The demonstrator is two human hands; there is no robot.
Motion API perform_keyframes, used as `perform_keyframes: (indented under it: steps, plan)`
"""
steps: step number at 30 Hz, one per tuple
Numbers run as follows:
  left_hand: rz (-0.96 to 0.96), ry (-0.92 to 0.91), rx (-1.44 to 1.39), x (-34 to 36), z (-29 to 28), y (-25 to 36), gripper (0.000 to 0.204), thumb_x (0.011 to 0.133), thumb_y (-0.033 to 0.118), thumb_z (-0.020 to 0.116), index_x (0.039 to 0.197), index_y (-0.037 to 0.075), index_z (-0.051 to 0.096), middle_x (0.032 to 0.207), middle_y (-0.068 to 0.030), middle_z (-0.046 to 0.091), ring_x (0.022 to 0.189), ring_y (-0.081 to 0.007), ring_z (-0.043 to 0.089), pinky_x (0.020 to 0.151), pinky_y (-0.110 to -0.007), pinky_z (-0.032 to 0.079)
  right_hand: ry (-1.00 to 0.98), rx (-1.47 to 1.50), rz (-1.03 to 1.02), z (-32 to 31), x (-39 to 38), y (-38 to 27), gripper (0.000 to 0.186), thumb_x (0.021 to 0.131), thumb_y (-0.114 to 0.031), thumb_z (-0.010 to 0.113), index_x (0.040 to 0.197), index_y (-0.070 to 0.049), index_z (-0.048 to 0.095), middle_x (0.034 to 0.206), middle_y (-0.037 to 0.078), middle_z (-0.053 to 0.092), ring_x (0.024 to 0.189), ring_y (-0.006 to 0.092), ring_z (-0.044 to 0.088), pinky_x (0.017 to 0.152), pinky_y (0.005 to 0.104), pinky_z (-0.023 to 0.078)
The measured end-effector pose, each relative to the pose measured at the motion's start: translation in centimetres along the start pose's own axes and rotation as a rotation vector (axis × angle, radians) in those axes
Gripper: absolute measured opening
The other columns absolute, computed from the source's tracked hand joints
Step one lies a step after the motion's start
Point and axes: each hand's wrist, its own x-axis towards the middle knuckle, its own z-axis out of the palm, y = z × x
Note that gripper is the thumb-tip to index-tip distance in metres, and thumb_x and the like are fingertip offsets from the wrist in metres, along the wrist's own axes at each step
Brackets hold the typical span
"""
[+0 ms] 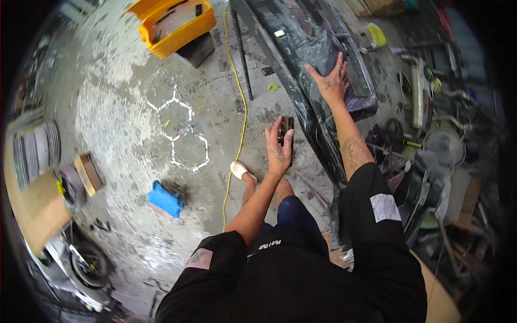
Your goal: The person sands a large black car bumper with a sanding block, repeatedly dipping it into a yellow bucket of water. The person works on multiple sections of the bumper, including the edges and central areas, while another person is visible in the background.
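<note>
The concrete floor (124,107) is grey, stained and dusty, with white chalk hexagons (180,126) drawn on it. A yellow crate (175,24) stands on a dark block near the top. A thin yellow cable (242,107) runs across the floor. A blue box (166,199) lies lower left. The long dark car bumper (307,59) rests on the floor at the right, near a black rod (243,59).

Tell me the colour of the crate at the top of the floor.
The crate is yellow-orange; the head view shows it, beyond the left hand.
</note>
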Motion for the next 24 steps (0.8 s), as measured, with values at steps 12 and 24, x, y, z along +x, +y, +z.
perform_keyframes:
  steps: [12, 24]
  plan:
    - [-0.377, 0.189, -0.566, 2.3, 1.8, -3.6, 0.044, 0.111, 0.032, 0.056, 0.147, 0.008, 0.055, 0.121, -0.0115, 0.068, 0.102, -0.0167, 0.067, 0.088, -0.031, 0.053, 0.293, -0.035, -0.805, 0.0, 12.5, -1.7, 0.093, 0.085, -0.07, 0.074, 0.153, -0.01, 0.052, 0.159, 0.029, 0.041, 0.15, 0.0507, 0.031, 0.124, 0.0609, 0.024]
    - [-0.565, 0.249, -0.96, 0.4, 6.5, -6.1, 0.05, 0.107, 0.044, 0.056, 0.129, 0.0, 0.065, 0.109, -0.014, 0.075, 0.091, -0.0216, 0.075, 0.077, -0.03, 0.059, -0.35, 0.352, -0.034, -5.7, 18.0, 16.4, 0.115, 0.076, -0.08, 0.076, 0.146, 0.01, 0.055, 0.138, 0.029, 0.064, 0.132, 0.0363, 0.061, 0.112, 0.0416, 0.045]
